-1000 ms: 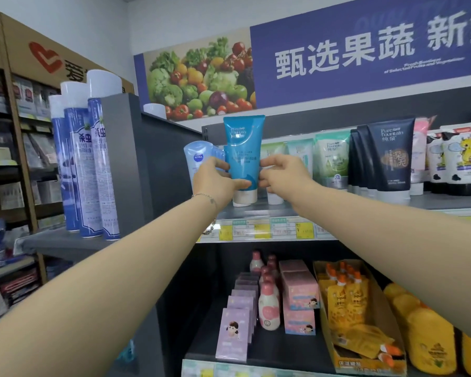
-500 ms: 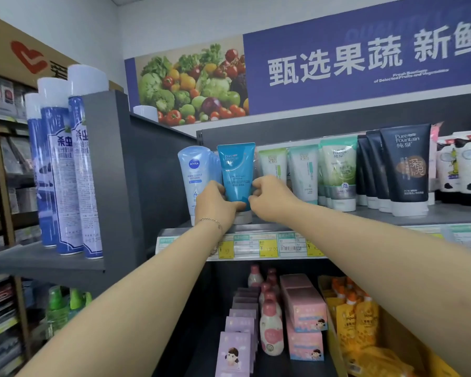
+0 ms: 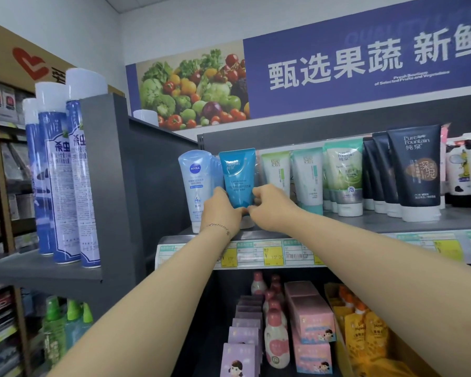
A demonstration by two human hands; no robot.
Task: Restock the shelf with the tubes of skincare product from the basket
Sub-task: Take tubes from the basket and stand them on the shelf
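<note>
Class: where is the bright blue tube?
Head view, centre-left: the blue tube on upper shelf between Nivea tube and green-white tube, gripped by left hand and right hand.

The grey shelf [image 3: 446, 219] holds a row of tubes, all standing up on their caps. At the left end is a pale blue tube [image 3: 195, 183]. A blue-green tube [image 3: 238, 175] stands just beside it. Next come white and green tubes [image 3: 307, 175], then a close line of black tubes [image 3: 416, 170]. Spotted packs [image 3: 465, 170] sit at the far right. Price tags [image 3: 272, 253] run along the shelf's front edge.
</note>
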